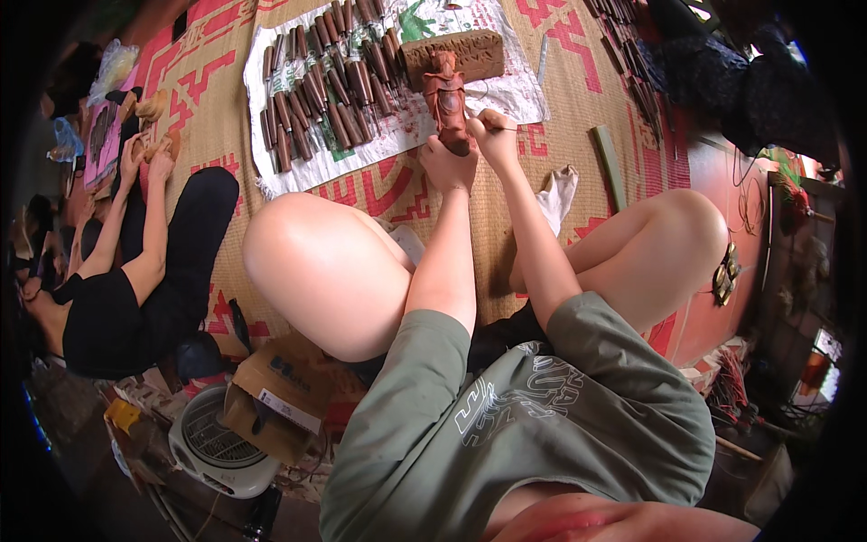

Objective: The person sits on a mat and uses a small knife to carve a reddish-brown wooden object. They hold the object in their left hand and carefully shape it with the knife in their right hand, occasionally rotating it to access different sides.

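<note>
**Carving the little wooden figure**

I see my left hand point(447, 164) wrapped tight around the bottom of a reddish-brown wooden figure point(447, 95), holding it up above the woven mat point(560, 117). My right hand point(492, 135) is closed on a thin tool point(508, 128) whose tip I cannot see, right beside the figure. I think I am in the middle of the carving. Next I need small, slow strokes and a firm hold. Many chisels point(325, 90) lie on a white cloth point(515, 90) just behind it. Another person point(135, 271) sits to my left.
</note>
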Tool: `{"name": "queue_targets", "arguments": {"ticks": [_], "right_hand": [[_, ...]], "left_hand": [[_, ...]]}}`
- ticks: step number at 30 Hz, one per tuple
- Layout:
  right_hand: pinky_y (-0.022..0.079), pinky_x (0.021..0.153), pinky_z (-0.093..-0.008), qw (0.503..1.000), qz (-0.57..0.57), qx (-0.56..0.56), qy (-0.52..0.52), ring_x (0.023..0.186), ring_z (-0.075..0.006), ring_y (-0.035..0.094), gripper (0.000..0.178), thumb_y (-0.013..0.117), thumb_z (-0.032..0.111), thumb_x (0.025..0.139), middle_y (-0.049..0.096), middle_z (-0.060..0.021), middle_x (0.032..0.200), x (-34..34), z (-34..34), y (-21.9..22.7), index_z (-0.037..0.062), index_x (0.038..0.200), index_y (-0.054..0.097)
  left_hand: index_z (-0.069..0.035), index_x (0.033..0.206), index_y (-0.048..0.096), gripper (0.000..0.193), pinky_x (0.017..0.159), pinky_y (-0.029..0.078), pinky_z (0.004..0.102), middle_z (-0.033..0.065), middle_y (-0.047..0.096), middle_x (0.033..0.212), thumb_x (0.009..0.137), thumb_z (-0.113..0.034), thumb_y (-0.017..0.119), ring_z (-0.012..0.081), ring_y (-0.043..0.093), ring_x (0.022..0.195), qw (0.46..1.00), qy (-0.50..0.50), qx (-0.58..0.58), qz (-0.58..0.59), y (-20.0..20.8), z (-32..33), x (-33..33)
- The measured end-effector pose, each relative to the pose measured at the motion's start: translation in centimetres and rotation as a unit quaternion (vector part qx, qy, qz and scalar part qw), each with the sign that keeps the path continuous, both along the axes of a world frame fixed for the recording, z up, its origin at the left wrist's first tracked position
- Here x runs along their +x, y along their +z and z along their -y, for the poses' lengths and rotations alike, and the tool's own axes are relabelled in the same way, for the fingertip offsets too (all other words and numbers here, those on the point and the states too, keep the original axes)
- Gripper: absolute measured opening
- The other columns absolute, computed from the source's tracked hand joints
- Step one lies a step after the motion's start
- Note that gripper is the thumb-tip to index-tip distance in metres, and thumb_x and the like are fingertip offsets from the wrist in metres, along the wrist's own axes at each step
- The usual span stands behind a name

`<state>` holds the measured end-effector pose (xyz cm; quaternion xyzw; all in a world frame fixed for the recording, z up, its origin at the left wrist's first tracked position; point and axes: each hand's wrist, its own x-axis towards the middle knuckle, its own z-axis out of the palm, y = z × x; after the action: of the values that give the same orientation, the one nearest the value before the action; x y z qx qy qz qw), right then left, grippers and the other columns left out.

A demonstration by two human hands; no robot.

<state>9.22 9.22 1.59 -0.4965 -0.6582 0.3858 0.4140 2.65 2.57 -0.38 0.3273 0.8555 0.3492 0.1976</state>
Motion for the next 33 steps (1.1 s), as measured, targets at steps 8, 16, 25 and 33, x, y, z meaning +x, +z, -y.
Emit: {"name": "queue_targets", "arguments": {"ticks": [8,16,25,33], "right_hand": [[0.037,0.046,-0.0219,0.998,0.028,-0.045,0.024,0.050,-0.0034,0.048,0.016,0.061,0.003,0.074,0.058,-0.0040,0.054,1.4,-0.2,-0.3,-0.0025,0.060,0.056],[0.035,0.044,-0.0243,0.995,-0.032,-0.087,0.023,0.049,-0.0049,0.044,0.017,0.060,0.005,0.073,0.049,-0.0015,0.049,0.9,1.1,2.0,-0.0026,0.059,0.054],[0.037,0.045,-0.0248,0.984,-0.143,-0.097,-0.053,0.048,-0.0049,0.044,0.019,0.062,0.006,0.074,0.052,-0.0027,0.049,1.2,-0.1,-0.3,-0.0037,0.060,0.055],[0.039,0.046,-0.0224,0.995,-0.081,-0.047,-0.021,0.050,-0.0045,0.050,0.012,0.064,0.006,0.076,0.058,-0.0038,0.055,0.2,-0.3,-0.6,-0.0031,0.070,0.060]], "left_hand": [[-0.003,0.103,0.043,0.063,0.084,0.045,0.0470,0.0217,0.049,0.104,0.058,-0.030,0.077,0.0400,0.047,0.102,1.000,0.008,-0.013,-0.009,0.2,0.4,0.4],[-0.003,0.099,0.043,0.060,0.080,0.046,0.0480,0.0212,0.050,0.102,0.058,-0.032,0.076,0.0400,0.048,0.098,0.999,0.003,-0.007,-0.034,-0.3,0.7,0.4],[-0.004,0.098,0.043,0.060,0.080,0.046,0.0481,0.0192,0.050,0.103,0.056,-0.029,0.077,0.0395,0.048,0.099,0.999,0.007,-0.012,-0.037,-0.3,0.3,0.7],[-0.004,0.095,0.043,0.058,0.080,0.046,0.0477,0.0195,0.050,0.102,0.056,-0.029,0.076,0.0398,0.048,0.097,0.999,0.012,0.004,-0.039,-0.5,0.2,0.6]]}}
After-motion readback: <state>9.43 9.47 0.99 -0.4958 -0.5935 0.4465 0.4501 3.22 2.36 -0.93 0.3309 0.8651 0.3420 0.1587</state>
